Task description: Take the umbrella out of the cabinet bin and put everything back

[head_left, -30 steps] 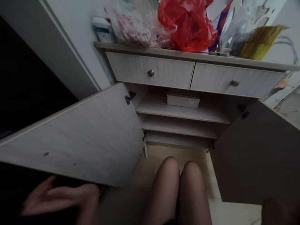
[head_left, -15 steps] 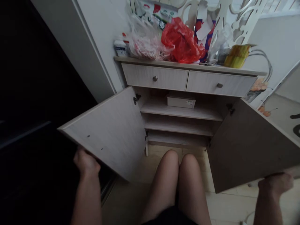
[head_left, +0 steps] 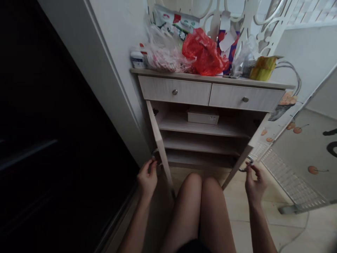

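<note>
A pale wood cabinet stands before me with its left door (head_left: 161, 146) and right door (head_left: 240, 160) both swung partly out, edges toward me. My left hand (head_left: 147, 175) is closed on the metal door handle (head_left: 155, 153) on the left door's outer face. On the other side, my right hand (head_left: 255, 179) pinches the curved metal handle (head_left: 249, 163) of the right door. Between the doors several shelves (head_left: 202, 142) show, and a white box (head_left: 202, 116) lies on the top one.
Two drawers (head_left: 175, 88) with round knobs are closed above. The cabinet top bears a red plastic bag (head_left: 202, 52), a clear bag (head_left: 168, 56), a white bottle (head_left: 137, 59) and a yellow packet (head_left: 262, 68). My knees (head_left: 202, 186) are between the doors. A wall (head_left: 123, 73) rises close at left.
Both doors have swung inward from wide apart to nearly straight out. My hands have come closer together with them and now grip the handles instead of the doors' lower edges.
</note>
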`<control>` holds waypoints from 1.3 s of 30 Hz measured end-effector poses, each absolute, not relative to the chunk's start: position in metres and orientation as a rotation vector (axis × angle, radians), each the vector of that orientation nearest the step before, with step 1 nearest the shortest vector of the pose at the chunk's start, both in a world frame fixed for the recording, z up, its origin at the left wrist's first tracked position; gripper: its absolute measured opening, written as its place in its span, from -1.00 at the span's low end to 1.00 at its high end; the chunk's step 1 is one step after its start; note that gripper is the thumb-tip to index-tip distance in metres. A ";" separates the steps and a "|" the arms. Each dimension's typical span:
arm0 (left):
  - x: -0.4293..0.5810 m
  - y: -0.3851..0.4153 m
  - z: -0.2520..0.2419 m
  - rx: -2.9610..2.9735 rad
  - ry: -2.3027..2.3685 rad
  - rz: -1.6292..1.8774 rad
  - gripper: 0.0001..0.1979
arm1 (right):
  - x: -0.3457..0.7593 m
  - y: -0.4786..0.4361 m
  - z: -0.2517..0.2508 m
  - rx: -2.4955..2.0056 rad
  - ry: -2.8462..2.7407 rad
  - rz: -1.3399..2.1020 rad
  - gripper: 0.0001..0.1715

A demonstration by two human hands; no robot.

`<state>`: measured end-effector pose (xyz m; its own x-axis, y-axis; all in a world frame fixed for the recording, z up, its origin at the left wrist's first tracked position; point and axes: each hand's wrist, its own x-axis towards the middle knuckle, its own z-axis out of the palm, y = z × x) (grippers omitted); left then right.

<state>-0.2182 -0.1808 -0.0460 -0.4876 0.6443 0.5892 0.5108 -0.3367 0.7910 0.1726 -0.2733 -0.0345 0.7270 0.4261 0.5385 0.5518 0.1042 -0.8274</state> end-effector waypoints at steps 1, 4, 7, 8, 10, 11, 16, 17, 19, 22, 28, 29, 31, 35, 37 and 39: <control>-0.207 -0.177 -0.046 1.544 1.709 1.950 -0.66 | 0.167 -0.262 -0.033 -1.513 -0.875 -0.089 -0.38; -0.172 -0.160 -0.044 1.596 1.593 1.888 -0.68 | 0.148 -0.226 -0.027 -1.494 -0.957 -0.012 -0.39; -0.134 -0.137 -0.040 1.689 1.500 1.794 -0.72 | 0.130 -0.188 -0.021 -1.462 -1.000 0.062 -0.40; -0.121 -0.128 -0.038 1.717 1.481 1.763 -0.75 | 0.124 -0.176 -0.019 -1.453 -1.012 0.080 -0.41; -0.097 -0.111 -0.033 1.757 1.469 1.705 -0.80 | 0.115 -0.154 -0.017 -1.439 -1.028 0.104 -0.43; -0.087 -0.102 -0.030 1.771 1.476 1.677 -0.82 | 0.112 -0.145 -0.016 -1.439 -1.032 0.108 -0.44; -0.050 -0.068 -0.017 1.829 1.541 1.565 -0.87 | 0.100 -0.105 -0.014 -1.477 -1.075 0.079 -0.46; -0.046 -0.063 -0.016 1.842 1.554 1.537 -0.86 | 0.099 -0.099 -0.013 -1.486 -1.080 0.068 -0.46; -0.040 -0.054 -0.012 1.876 1.584 1.469 -0.85 | 0.096 -0.086 -0.011 -1.504 -1.081 0.053 -0.46; -0.033 -0.039 -0.009 1.926 1.615 1.395 -0.83 | 0.094 -0.067 -0.009 -1.526 -1.091 0.048 -0.46; -0.022 -0.015 -0.005 1.951 1.643 1.309 -0.79 | 0.094 -0.039 -0.005 -1.570 -1.118 0.063 -0.48; -0.021 -0.012 -0.004 1.955 1.646 1.293 -0.78 | 0.095 -0.036 -0.005 -1.571 -1.126 0.063 -0.49; -0.019 -0.008 -0.002 1.972 1.655 1.263 -0.77 | 0.096 -0.031 -0.004 -1.570 -1.145 0.057 -0.52; -0.017 0.000 0.002 2.012 1.672 1.216 -0.77 | 0.100 -0.020 -0.003 -1.569 -1.178 0.050 -0.60; -0.016 0.003 0.005 2.022 1.672 1.200 -0.77 | 0.102 -0.015 -0.003 -1.577 -1.186 0.058 -0.61; -0.014 0.006 0.008 2.025 1.670 1.186 -0.77 | 0.103 -0.009 -0.002 -1.589 -1.185 0.062 -0.62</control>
